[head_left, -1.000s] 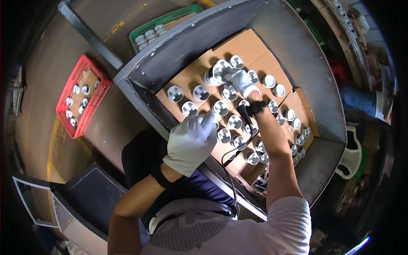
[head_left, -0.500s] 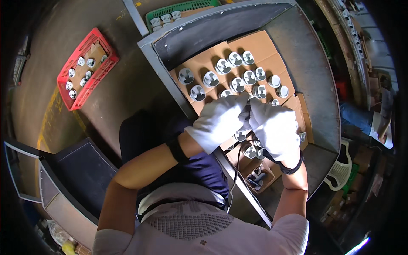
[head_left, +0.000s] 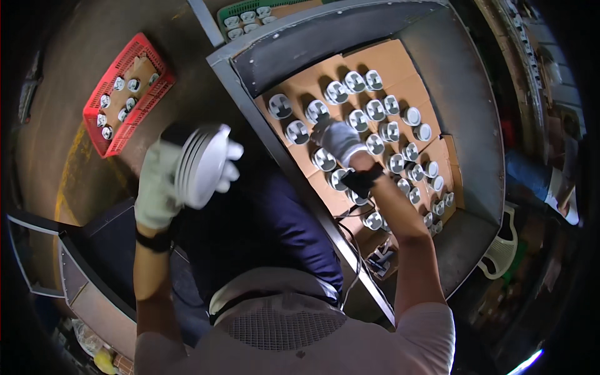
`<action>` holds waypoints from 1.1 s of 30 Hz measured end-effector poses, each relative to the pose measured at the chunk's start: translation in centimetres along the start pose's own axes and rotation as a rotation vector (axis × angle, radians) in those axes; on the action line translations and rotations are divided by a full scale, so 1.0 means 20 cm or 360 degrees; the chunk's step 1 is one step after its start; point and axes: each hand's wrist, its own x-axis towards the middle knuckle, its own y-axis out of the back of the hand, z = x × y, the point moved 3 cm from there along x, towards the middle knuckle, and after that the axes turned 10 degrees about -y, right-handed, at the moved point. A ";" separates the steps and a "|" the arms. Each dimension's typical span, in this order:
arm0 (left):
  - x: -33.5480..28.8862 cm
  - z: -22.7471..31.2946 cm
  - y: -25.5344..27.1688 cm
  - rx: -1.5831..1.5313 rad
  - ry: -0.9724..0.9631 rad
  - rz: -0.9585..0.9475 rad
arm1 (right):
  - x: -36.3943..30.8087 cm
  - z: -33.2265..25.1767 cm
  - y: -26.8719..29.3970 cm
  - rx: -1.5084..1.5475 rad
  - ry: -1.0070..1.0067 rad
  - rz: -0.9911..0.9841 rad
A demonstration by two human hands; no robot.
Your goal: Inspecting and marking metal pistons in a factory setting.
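Note:
A silver piston [head_left: 203, 167] with ring grooves is in my gloved left hand [head_left: 161, 181], held up to the left of the bench over the floor and my leg. Its pale fingertips show past the far side of the piston. Over the bench, my gloved right hand [head_left: 340, 139] reaches in among rows of pistons standing on cardboard [head_left: 290, 89]. Its fingers are at the near edge of one upright piston [head_left: 316, 110]; they are blurred and partly shaded, so whether they grip it is unclear. Another piston [head_left: 297, 132] stands just left of that hand.
Raised metal walls [head_left: 325, 31] border the bench. On the floor at left lies a red crate [head_left: 147, 45] with several pistons, and a green crate [head_left: 232, 11] with more is beyond the bench. A black cable [head_left: 357, 240] crosses the near edge. Another person's hand [head_left: 570, 203] shows at far right.
My hands were together over the cardboard and have parted. The left has swung left, with a piston now in plain view; the right has shifted slightly left over the pistons.

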 end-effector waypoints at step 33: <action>-0.09 0.59 0.24 -0.0823 0.0590 0.0278 | 0.01 0.54 -0.33 0.0107 -0.0063 0.0368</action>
